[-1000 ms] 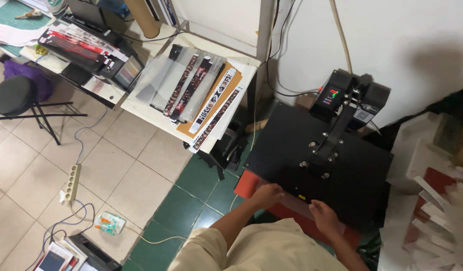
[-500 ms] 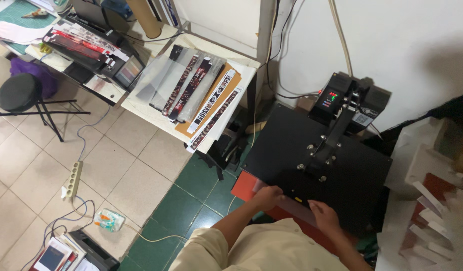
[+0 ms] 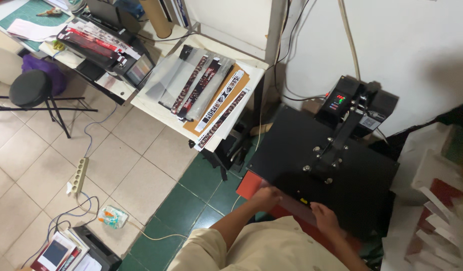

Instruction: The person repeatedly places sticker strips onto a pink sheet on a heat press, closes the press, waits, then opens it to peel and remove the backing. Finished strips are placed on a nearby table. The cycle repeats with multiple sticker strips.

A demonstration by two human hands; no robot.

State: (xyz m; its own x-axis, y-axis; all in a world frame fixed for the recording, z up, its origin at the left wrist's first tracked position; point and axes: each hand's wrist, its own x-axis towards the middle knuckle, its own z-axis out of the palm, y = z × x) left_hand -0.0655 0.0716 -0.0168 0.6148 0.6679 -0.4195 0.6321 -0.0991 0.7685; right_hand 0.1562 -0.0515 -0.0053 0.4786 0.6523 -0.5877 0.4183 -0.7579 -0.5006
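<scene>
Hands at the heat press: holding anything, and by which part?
Cannot tell. Left hand and right hand rest at the front edge of the heat press, over the red pad; no grip visible.

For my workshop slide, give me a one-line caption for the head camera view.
Both hands, left hand and right hand, reach under the black heat press at its red lower pad, printed strips on a nearby table.

Single head view, high, looking steeply down over heat press (image 3: 322, 165) and tiled floor (image 3: 91, 160).
</scene>
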